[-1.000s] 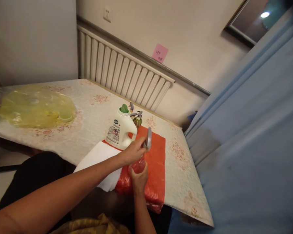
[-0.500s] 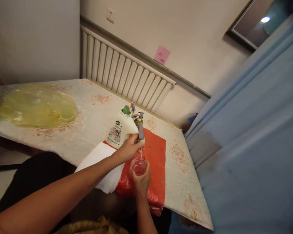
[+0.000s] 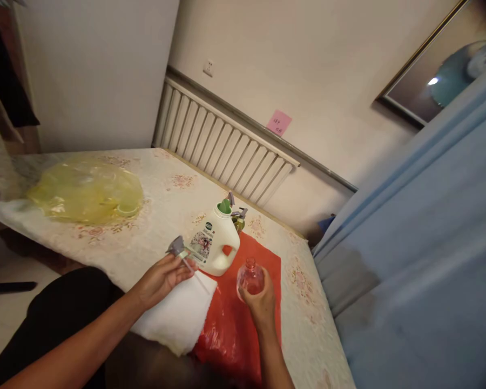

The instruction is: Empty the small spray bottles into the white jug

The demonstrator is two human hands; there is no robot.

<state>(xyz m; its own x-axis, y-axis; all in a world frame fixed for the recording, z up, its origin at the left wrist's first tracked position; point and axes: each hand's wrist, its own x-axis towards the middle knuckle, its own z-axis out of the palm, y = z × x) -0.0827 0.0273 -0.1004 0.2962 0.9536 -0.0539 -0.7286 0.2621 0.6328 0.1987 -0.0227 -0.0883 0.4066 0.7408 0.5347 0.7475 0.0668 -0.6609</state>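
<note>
Left hand (image 3: 162, 276): closed on the grey spray pump (image 3: 177, 247), held over the white towel (image 3: 177, 313) at the table's (image 3: 162, 205) near edge.
Right hand (image 3: 259, 300): wrapped around the open pink bottle (image 3: 250, 276), held above the red bag (image 3: 243, 324).

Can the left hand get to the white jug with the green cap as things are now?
Probably yes: the white jug stands just beyond the left hand, with nothing between them. But its fingers hold the spray head, so they are not free to grasp.
</note>
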